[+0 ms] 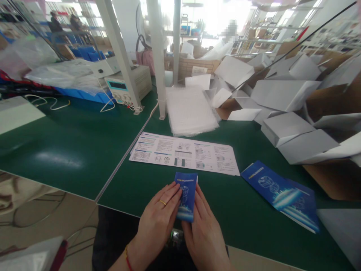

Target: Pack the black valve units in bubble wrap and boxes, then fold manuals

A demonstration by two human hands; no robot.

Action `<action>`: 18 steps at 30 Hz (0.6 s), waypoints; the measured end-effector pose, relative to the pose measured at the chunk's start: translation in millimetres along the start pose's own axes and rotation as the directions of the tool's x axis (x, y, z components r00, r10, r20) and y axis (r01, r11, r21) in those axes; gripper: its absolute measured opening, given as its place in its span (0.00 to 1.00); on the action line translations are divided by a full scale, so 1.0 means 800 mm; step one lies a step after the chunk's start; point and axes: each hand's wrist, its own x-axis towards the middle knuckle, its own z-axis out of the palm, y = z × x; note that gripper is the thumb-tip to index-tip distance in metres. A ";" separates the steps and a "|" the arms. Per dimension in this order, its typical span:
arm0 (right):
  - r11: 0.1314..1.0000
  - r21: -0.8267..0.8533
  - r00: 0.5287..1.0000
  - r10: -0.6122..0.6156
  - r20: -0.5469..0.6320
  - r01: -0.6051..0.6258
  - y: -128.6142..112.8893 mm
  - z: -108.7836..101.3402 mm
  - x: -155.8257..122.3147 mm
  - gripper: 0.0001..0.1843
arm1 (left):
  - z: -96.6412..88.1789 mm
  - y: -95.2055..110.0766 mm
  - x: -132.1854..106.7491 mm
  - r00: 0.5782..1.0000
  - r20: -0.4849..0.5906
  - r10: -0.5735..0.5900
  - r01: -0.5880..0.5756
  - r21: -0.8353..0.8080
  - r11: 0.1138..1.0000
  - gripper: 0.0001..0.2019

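A small folded blue leaflet [186, 194] lies on the green table [70, 146] near its front edge. My left hand [159, 218], with a ring on one finger, rests flat on the leaflet's left side, fingers stretched out. My right hand [204, 229] presses on its right side, fingers also extended. Just beyond the leaflet lies a stack of unfolded white instruction sheets [184, 153]. A pile of folded blue leaflets [284, 194] lies to the right.
A stack of clear plastic bags [189, 110] lies behind the sheets. White cartons [284, 94] are heaped at the right. White posts [156, 56] and a grey instrument [128, 84] stand at the back. People are far off in the background.
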 end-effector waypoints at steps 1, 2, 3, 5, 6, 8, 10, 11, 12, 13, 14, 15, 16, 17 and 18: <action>1.000 0.008 1.000 -0.014 0.000 0.014 0.000 -0.002 0.001 0.29 | 0.000 0.001 0.001 1.000 0.004 0.004 -0.004 0.000 1.000 0.15; 0.999 0.027 0.999 -0.033 0.000 0.033 0.000 -0.004 0.003 0.28 | 0.001 0.001 0.002 1.000 0.012 0.012 -0.012 0.001 1.000 0.15; 0.997 0.056 0.999 -0.047 -0.002 0.047 0.000 -0.008 0.004 0.28 | 0.001 0.002 0.003 0.999 0.024 0.021 -0.021 0.005 1.000 0.15; 0.991 0.134 1.000 -0.005 -0.025 0.008 0.003 -0.018 0.005 0.26 | 0.002 0.002 0.006 0.998 0.044 0.042 -0.044 0.026 0.999 0.16; 0.985 0.164 0.997 0.055 -0.059 -0.045 0.005 -0.024 0.005 0.25 | 0.002 0.003 0.007 0.997 0.053 0.052 -0.054 0.039 0.998 0.16; 0.975 0.176 0.971 0.167 -0.170 -0.137 0.011 -0.035 0.004 0.22 | 0.001 0.004 0.009 0.994 0.094 0.063 -0.070 0.077 0.995 0.17; 0.984 0.128 0.958 0.149 -0.245 -0.121 0.016 -0.042 0.004 0.19 | 0.000 0.005 0.012 0.985 0.164 0.058 -0.079 0.121 0.990 0.21; 0.993 0.091 0.967 0.093 -0.237 -0.074 0.019 -0.044 0.004 0.18 | -0.001 0.007 0.013 0.978 0.201 0.048 -0.077 0.140 0.987 0.23; 0.998 0.053 0.980 0.033 -0.196 -0.023 0.021 -0.044 0.004 0.18 | -0.001 0.008 0.015 0.972 0.231 0.034 -0.071 0.154 0.986 0.24; 1.000 0.017 0.991 -0.013 -0.133 0.015 0.024 -0.043 0.005 0.18 | -0.002 0.009 0.016 0.968 0.250 0.021 -0.063 0.162 0.985 0.25; 0.999 -0.021 0.997 -0.037 -0.064 0.035 0.026 -0.041 0.005 0.18 | -0.001 0.009 0.017 0.966 0.257 0.010 -0.054 0.165 0.985 0.24; 0.997 -0.061 0.999 -0.044 -0.001 0.044 0.028 -0.039 0.007 0.19 | -0.001 0.009 0.017 0.966 0.259 0.004 -0.048 0.163 0.985 0.24; 0.994 -0.099 0.998 -0.036 0.051 0.041 0.031 -0.036 0.009 0.20 | -0.001 0.009 0.017 0.965 0.262 0.007 -0.050 0.159 0.986 0.24; 0.991 -0.128 0.996 -0.020 0.092 0.032 0.034 -0.034 0.011 0.21 | 0.000 0.008 0.016 0.965 0.261 0.010 -0.053 0.155 0.986 0.24; 0.988 -0.150 0.992 -0.003 0.122 0.022 0.038 -0.032 0.014 0.22 | 0.001 0.008 0.015 0.967 0.256 0.015 -0.056 0.152 0.987 0.24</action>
